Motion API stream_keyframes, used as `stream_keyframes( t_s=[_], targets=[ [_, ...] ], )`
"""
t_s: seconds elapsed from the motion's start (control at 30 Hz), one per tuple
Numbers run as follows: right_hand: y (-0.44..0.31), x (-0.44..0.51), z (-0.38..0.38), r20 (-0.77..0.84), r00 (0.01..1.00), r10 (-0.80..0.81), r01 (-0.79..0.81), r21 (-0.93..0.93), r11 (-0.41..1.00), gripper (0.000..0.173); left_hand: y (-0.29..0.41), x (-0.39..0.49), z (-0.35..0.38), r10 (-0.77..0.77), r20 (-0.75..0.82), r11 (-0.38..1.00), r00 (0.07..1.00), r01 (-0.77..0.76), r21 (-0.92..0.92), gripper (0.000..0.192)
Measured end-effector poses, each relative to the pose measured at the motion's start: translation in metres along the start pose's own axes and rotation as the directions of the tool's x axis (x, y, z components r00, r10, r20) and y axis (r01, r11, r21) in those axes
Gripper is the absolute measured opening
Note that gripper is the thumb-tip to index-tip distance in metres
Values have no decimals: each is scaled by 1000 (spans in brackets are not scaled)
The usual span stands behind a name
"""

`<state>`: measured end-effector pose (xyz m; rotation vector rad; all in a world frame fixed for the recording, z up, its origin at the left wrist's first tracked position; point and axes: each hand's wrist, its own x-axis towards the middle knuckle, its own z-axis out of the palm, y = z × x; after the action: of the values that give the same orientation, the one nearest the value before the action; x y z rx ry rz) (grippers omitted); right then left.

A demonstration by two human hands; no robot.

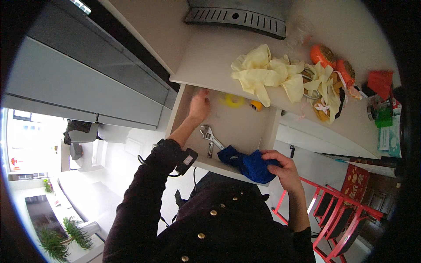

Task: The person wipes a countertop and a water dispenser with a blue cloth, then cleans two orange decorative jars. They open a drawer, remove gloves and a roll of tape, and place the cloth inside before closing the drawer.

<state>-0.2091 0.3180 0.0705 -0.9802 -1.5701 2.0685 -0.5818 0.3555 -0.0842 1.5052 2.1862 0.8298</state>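
Note:
An open drawer [243,128] lies before me under the worktop. My left hand [200,104] reaches into its far left corner; its fingertips are partly hidden, so a hold cannot be told. My right hand [283,167] pinches a blue cloth [258,167] at the drawer's near right corner, the cloth lying over the front edge. Beside the cloth lie an adjustable wrench [212,136] and a smaller metal tool [210,150]. Near the drawer's back are a yellow ring-shaped roll [234,100] and a small yellow-orange tape measure [256,105].
On the worktop [210,56] rest pale yellow rubber gloves [263,70], orange rolls [323,56], a green-capped container [383,117] and a tissue box [389,139]. A slotted metal drip tray [235,19] stands behind. Below right is a red stepladder [338,217].

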Motion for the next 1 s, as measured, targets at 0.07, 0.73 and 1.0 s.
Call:
stream_keyframes(
  t_s=[0.07,0.73,1.0],
  targets=[
    [-2,1,2,9,1000,4,-4,-7,1000,37,10,9,-10,-74,-122,978,990,96,184,34],
    [-3,35,30,-17,999,38,-40,-153,988,34,12,-43,9,278,463,877,842,-419,234,15],
    [4,27,25,-71,993,96,-99,-40,994,33,-10,-45,2,365,452,814,814,-515,270,20]
  ],
)
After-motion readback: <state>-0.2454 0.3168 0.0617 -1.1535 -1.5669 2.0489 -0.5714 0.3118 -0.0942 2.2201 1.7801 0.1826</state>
